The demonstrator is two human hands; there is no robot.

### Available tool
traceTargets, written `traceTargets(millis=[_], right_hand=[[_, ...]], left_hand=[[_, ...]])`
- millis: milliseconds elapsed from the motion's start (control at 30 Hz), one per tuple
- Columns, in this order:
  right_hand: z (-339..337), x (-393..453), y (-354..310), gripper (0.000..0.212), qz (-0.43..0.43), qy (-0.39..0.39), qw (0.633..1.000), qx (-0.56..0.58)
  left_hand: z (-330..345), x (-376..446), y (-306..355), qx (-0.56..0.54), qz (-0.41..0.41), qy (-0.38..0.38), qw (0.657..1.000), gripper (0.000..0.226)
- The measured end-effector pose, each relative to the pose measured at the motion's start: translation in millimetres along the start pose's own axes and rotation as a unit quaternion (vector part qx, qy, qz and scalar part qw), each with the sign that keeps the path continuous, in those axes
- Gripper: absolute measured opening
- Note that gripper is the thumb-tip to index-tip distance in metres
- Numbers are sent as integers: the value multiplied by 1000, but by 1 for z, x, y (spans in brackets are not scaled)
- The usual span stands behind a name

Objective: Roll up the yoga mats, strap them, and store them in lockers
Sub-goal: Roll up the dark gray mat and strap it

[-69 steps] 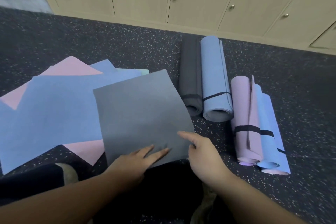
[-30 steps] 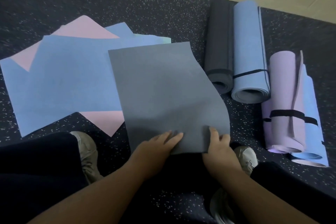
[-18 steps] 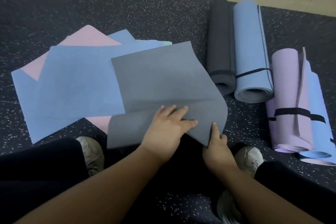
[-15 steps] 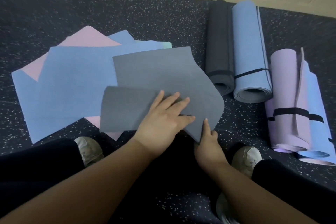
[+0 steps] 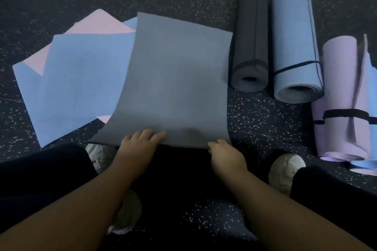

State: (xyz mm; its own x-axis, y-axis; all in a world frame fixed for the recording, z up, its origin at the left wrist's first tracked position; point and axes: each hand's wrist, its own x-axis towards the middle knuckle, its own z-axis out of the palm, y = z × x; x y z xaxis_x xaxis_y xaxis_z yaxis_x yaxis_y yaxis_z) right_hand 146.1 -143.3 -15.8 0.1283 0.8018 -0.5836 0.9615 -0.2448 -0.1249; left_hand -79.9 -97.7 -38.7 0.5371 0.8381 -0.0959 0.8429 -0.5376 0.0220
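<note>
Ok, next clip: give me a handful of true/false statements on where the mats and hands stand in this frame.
1. Both hands are at the near edge of the flat grey mat. True: the left hand and the right hand are at that edge.
2. The grey mat is already rolled halfway. False: it lies open, only its near edge lifted.
3. The rolled blue mat has a dark strap around it. True.
4. The rolled dark mat lies to the right of the rolled blue one. False: it lies to its left.
5. Flat blue mats and pink mats lie left of the grey one. True.
</note>
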Motion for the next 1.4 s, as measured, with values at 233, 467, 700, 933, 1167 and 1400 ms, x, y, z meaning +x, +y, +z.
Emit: traceTargets(millis=[233,467,700,933,1167,1400], right_hand=[[-9,17,10,22,40,206,976,54],[-2,35,18,24,-7,162,987,20],[6,58,16,24,41,99,993,50],[10,69,6,34,-19,145,989,32],[37,67,6,54,-32,142,983,111],[50,78,8,48,-46,100,990,87]], left_hand=[[15,18,10,-151,-63,45,986,26],[21,45,16,-136,-188,-52,971,15],[37,52,26,-62,-145,8,988,21],[43,65,20,-114,-194,9,974,15],[64,49,32,-122,-134,38,983,37],[86,47,33,-98,-99,-6,990,65]])
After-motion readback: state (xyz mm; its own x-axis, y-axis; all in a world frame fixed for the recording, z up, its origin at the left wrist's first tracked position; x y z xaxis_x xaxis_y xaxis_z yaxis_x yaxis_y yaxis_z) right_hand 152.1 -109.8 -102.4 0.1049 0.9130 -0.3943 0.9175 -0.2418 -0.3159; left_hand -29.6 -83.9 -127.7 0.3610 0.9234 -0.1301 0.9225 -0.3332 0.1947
